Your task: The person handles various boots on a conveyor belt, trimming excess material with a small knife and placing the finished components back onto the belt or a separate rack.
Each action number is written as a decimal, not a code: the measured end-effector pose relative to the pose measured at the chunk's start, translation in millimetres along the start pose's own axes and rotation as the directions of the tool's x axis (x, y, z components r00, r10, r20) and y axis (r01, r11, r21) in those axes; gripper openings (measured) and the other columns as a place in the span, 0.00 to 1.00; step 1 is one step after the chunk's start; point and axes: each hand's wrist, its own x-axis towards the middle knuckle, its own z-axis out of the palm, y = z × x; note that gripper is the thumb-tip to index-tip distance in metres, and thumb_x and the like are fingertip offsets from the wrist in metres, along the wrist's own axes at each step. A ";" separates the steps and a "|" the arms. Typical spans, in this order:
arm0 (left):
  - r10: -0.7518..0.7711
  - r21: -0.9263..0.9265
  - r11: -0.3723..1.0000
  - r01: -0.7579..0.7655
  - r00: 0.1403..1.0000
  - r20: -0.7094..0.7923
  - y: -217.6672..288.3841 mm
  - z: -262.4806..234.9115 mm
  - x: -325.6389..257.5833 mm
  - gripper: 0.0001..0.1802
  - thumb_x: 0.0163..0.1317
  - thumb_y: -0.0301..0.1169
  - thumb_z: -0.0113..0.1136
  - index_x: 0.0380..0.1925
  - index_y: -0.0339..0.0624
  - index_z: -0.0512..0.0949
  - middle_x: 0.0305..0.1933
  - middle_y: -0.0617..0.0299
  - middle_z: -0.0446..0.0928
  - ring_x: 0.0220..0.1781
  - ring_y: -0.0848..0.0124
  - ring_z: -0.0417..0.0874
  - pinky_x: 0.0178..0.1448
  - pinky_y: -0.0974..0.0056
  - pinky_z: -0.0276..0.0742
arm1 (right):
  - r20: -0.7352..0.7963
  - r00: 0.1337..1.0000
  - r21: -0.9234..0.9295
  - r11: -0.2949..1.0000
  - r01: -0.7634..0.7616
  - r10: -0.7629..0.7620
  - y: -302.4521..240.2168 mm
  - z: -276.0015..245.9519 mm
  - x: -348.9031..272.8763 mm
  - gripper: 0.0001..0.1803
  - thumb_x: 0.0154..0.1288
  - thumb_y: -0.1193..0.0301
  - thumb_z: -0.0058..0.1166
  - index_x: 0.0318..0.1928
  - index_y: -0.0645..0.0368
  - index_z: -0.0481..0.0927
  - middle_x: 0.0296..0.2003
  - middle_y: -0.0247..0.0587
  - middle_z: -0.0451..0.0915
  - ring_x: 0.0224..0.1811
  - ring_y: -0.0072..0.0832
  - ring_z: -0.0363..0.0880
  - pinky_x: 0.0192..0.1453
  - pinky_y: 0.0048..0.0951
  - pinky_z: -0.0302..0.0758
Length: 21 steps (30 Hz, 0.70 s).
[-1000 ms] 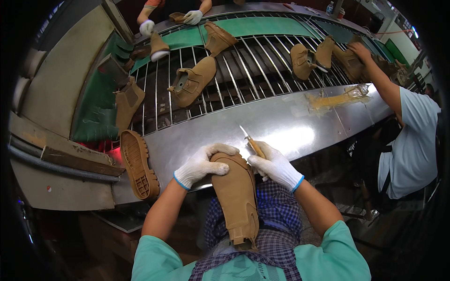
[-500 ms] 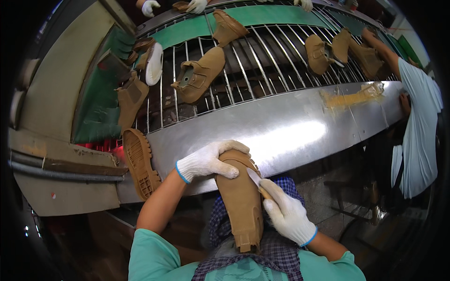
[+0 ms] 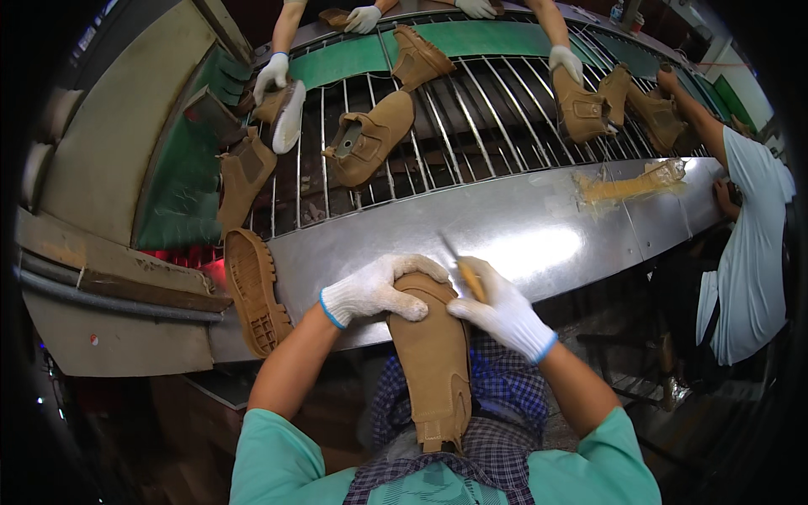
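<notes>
A tan suede boot rests against my apron, its toe pointing away and its pull tab near my body. My left hand, in a white knit glove, is closed over the toe end, thumb on top. My right hand, gloved likewise, is closed round a knife with a yellowish handle. The blade points up and away, clear of the boot. The right thumb lies at the boot's edge near the toe. A brown lugged sole of another shoe faces me, left of my left hand.
A metal ledge runs before me, with a rod conveyor behind, carrying several tan boots. Across it, gloved hands touch a white-soled shoe and a tan boot. A person in a light shirt is at the right.
My right hand has moved up toward the toe, lifting the blade off the boot's edge. My left hand keeps its hold. Across the conveyor, another person's hands have reached down to two shoes.
</notes>
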 end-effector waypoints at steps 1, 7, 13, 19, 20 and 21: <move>-0.002 -0.050 0.999 0.001 1.000 -0.004 1.6 0.4 -2.0 0.42 0.48 0.41 0.87 0.63 0.34 0.81 0.63 0.51 0.83 0.66 0.59 0.83 0.76 0.55 0.75 | 0.096 0.995 0.111 0.994 0.022 -0.033 2.9 3.9 16.9 0.51 0.64 0.51 0.71 0.78 0.69 0.65 0.68 0.66 0.76 0.71 0.50 0.77 0.74 0.44 0.75; -0.013 -0.004 1.000 0.013 0.999 -0.036 -10.5 1.0 1.6 0.45 0.47 0.41 0.87 0.65 0.33 0.80 0.65 0.52 0.82 0.66 0.60 0.82 0.76 0.56 0.74 | 0.215 0.977 -0.091 0.995 0.038 -0.017 -42.6 0.4 52.8 0.53 0.61 0.50 0.73 0.77 0.69 0.67 0.67 0.66 0.78 0.71 0.49 0.78 0.75 0.40 0.74; 0.095 -0.045 0.994 -0.102 0.986 -0.136 -21.1 4.7 -2.8 0.51 0.50 0.41 0.86 0.71 0.31 0.72 0.64 0.52 0.81 0.67 0.61 0.81 0.76 0.57 0.74 | 0.461 0.871 -0.370 0.929 0.015 0.169 -69.4 3.4 116.1 0.44 0.64 0.41 0.68 0.62 0.71 0.82 0.51 0.57 0.88 0.48 0.39 0.87 0.55 0.37 0.84; 0.116 -0.190 0.953 -0.234 0.867 -0.485 -50.2 50.8 -40.1 0.56 0.57 0.45 0.84 0.76 0.29 0.62 0.72 0.46 0.74 0.74 0.58 0.76 0.79 0.53 0.71 | 0.446 0.889 -0.160 0.969 0.190 -0.101 -30.6 10.5 109.1 0.47 0.70 0.40 0.65 0.71 0.70 0.76 0.63 0.59 0.83 0.63 0.42 0.83 0.70 0.42 0.78; 0.120 -0.149 0.964 -0.222 0.858 -0.500 -54.6 53.0 -40.8 0.58 0.56 0.46 0.85 0.77 0.28 0.61 0.73 0.45 0.72 0.75 0.58 0.74 0.80 0.54 0.69 | 0.480 0.877 -0.141 0.984 0.108 -0.028 -30.6 7.5 107.9 0.48 0.68 0.40 0.66 0.71 0.70 0.75 0.66 0.62 0.81 0.68 0.46 0.82 0.73 0.43 0.75; 0.096 -0.162 0.968 -0.194 0.874 -0.476 -49.9 52.0 -39.2 0.58 0.56 0.46 0.85 0.77 0.28 0.61 0.73 0.45 0.72 0.76 0.58 0.74 0.81 0.54 0.69 | 0.462 0.882 -0.147 0.974 0.175 -0.089 -31.7 8.3 107.3 0.49 0.68 0.39 0.66 0.72 0.69 0.75 0.65 0.63 0.82 0.67 0.47 0.82 0.72 0.43 0.76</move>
